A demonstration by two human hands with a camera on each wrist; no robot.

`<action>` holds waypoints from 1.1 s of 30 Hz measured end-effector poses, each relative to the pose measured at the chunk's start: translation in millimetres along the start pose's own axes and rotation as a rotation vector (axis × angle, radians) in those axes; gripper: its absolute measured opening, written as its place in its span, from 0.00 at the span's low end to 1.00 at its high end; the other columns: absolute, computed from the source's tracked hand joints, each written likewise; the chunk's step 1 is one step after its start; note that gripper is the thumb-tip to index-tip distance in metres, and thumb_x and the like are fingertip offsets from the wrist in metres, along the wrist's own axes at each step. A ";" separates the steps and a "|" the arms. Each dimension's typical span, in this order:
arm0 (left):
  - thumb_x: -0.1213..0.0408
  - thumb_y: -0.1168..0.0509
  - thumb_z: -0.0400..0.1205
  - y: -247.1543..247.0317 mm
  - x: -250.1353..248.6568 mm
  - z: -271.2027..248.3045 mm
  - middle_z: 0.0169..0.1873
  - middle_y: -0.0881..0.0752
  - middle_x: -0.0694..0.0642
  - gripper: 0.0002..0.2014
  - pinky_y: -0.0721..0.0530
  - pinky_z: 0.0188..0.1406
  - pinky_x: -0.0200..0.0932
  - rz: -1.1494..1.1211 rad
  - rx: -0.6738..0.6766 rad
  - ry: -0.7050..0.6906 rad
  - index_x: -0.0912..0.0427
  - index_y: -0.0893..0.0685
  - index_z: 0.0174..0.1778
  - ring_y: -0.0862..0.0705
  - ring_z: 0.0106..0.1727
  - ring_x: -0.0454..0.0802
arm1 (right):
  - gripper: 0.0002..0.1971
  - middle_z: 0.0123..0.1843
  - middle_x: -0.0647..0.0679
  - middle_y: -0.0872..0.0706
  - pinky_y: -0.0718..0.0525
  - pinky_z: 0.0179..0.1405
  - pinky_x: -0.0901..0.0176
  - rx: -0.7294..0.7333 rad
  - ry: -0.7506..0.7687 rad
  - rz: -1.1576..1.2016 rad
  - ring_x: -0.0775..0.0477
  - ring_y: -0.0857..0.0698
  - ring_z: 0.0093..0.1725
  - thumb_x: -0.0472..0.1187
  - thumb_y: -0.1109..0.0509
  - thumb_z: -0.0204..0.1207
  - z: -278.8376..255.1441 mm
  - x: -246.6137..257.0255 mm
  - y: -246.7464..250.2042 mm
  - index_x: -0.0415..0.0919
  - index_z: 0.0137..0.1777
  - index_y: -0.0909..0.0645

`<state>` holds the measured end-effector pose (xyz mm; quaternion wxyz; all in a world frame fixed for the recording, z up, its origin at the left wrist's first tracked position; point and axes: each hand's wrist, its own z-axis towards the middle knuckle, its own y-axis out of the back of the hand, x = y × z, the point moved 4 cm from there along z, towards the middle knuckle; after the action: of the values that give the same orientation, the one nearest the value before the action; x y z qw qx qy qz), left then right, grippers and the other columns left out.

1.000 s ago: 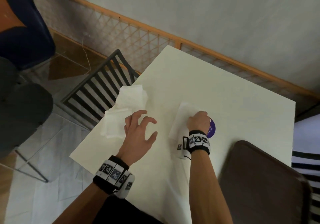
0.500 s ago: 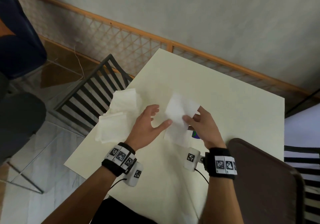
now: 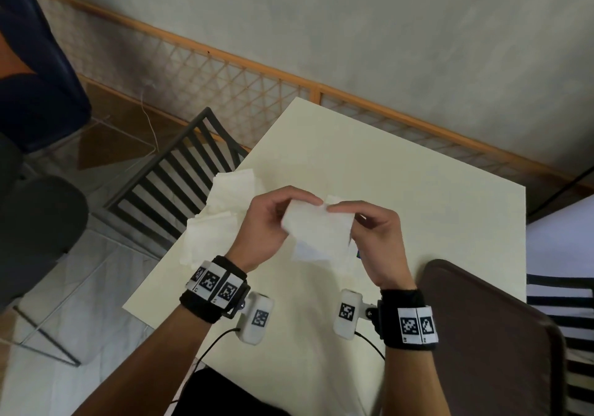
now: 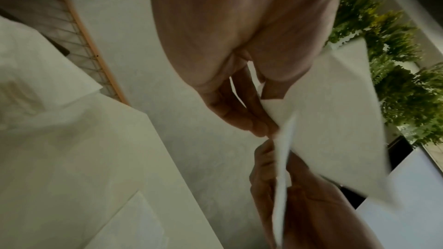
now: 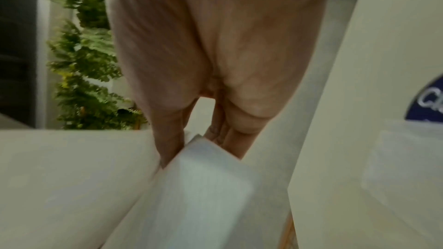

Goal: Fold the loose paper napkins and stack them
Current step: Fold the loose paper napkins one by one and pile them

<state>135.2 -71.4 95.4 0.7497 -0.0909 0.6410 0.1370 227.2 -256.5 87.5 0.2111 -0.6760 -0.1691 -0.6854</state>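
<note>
A white paper napkin (image 3: pixel 316 227) hangs in the air above the cream table (image 3: pixel 418 197), held between both hands. My left hand (image 3: pixel 273 222) pinches its upper left edge and my right hand (image 3: pixel 373 235) pinches its upper right edge; the fingertips nearly meet at the top. In the left wrist view the napkin (image 4: pixel 335 116) is seen edge-on between the fingers of both hands. The right wrist view shows the napkin (image 5: pixel 203 186) hanging below my right hand. A pile of loose white napkins (image 3: pixel 221 213) lies at the table's left edge.
A blue round sticker (image 3: pixel 358 254) peeks out on the table below the held napkin. A dark slatted chair (image 3: pixel 180 177) stands left of the table, a brown chair back (image 3: pixel 488 335) at the lower right. A lattice railing (image 3: pixel 225 71) runs behind.
The right hand lifted a napkin off the table near the blue sticker. The left hand came over from the pile and took its other edge; both hands now hold it raised.
</note>
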 end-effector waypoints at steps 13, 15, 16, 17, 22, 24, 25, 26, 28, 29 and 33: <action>0.82 0.38 0.92 17.2 -8.2 -13.6 0.49 0.07 0.60 0.13 0.12 0.56 0.45 -0.039 -0.014 0.045 0.68 0.09 0.55 0.09 0.54 0.54 | 0.23 0.49 0.40 0.05 0.15 0.45 0.55 0.013 -0.057 0.252 0.39 0.10 0.47 0.18 0.34 0.84 -3.6 -11.6 -10.6 0.42 0.46 0.02; 0.82 0.40 0.92 16.6 -8.8 -18.5 0.45 0.09 0.57 0.14 0.14 0.55 0.39 -0.060 -0.020 0.074 0.68 0.09 0.53 0.11 0.51 0.49 | 0.23 0.48 0.40 0.05 0.14 0.43 0.58 0.002 -0.079 0.254 0.42 0.10 0.46 0.19 0.35 0.85 -6.7 -11.6 -14.3 0.39 0.45 0.02; 0.82 0.41 0.92 17.2 -7.7 -21.2 0.44 0.10 0.53 0.15 0.16 0.55 0.39 -0.054 -0.023 0.083 0.67 0.09 0.52 0.12 0.49 0.49 | 0.22 0.48 0.40 0.06 0.15 0.41 0.59 -0.003 -0.100 0.248 0.41 0.11 0.45 0.20 0.37 0.85 -8.5 -13.1 -16.7 0.38 0.44 0.03; 0.81 0.41 0.92 19.0 -5.7 -24.4 0.43 0.10 0.50 0.16 0.18 0.54 0.40 -0.036 -0.031 0.089 0.66 0.09 0.51 0.14 0.47 0.49 | 0.21 0.47 0.38 0.07 0.18 0.40 0.58 -0.007 -0.130 0.248 0.40 0.13 0.45 0.22 0.38 0.84 -9.4 -15.5 -19.4 0.36 0.44 0.04; 0.70 0.40 0.87 30.3 -0.5 -42.1 0.44 0.10 0.57 0.14 0.23 0.50 0.52 0.143 -0.012 0.052 0.60 0.08 0.48 0.17 0.47 0.68 | 0.15 0.51 0.38 0.05 0.16 0.45 0.54 -0.022 -0.172 0.024 0.40 0.09 0.49 0.36 0.42 0.90 -13.8 -13.7 -37.6 0.37 0.48 0.14; 0.67 0.37 0.89 29.3 -3.1 -48.2 0.42 0.09 0.54 0.12 0.20 0.49 0.45 0.209 0.013 0.023 0.59 0.09 0.46 0.13 0.45 0.58 | 0.18 0.44 0.51 0.08 0.17 0.48 0.52 0.085 -0.038 -0.335 0.48 0.11 0.47 0.49 0.42 0.94 -17.0 -8.9 -59.2 0.46 0.47 0.16; 0.66 0.35 0.90 28.6 -3.8 -50.1 0.41 0.08 0.53 0.11 0.18 0.50 0.42 0.231 0.011 0.013 0.58 0.09 0.45 0.12 0.44 0.54 | 0.20 0.39 0.53 0.13 0.19 0.45 0.48 0.134 0.014 -0.496 0.49 0.16 0.42 0.55 0.43 0.95 -18.7 -10.7 -71.5 0.48 0.44 0.19; 0.65 0.34 0.90 28.9 -3.7 -51.5 0.40 0.08 0.53 0.11 0.17 0.51 0.41 0.245 -0.007 0.007 0.58 0.09 0.45 0.10 0.44 0.53 | 0.22 0.35 0.52 0.18 0.22 0.42 0.45 0.159 0.059 -0.620 0.48 0.21 0.39 0.59 0.45 0.95 -19.8 -13.1 -82.4 0.50 0.42 0.24; 0.62 0.31 0.91 33.8 -2.1 -54.4 0.37 0.09 0.53 0.12 0.15 0.50 0.44 0.254 -0.086 0.006 0.57 0.10 0.42 0.11 0.42 0.53 | 0.22 0.31 0.52 0.24 0.25 0.37 0.44 0.145 0.114 -0.705 0.46 0.26 0.35 0.59 0.45 0.96 -18.6 -21.3 -95.8 0.51 0.40 0.30; 0.61 0.29 0.91 37.9 -1.0 -56.4 0.35 0.11 0.53 0.12 0.15 0.47 0.47 0.259 -0.137 0.017 0.57 0.10 0.41 0.13 0.40 0.53 | 0.22 0.30 0.53 0.26 0.28 0.35 0.45 0.137 0.129 -0.695 0.47 0.28 0.34 0.57 0.42 0.96 -17.2 -25.3 -99.5 0.51 0.39 0.32; 0.60 0.20 0.84 62.8 4.9 -67.0 0.33 0.12 0.54 0.11 0.15 0.44 0.57 0.267 -0.309 0.066 0.57 0.11 0.39 0.15 0.37 0.61 | 0.26 0.25 0.54 0.34 0.33 0.31 0.55 0.040 0.127 -0.555 0.49 0.35 0.29 0.53 0.37 0.96 -10.9 -34.1 -101.2 0.47 0.35 0.35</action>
<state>53.0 -32.5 82.2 0.6806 -0.1233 0.6431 0.3287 165.3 -173.7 58.6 0.0388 -0.5554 -0.3475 -0.7545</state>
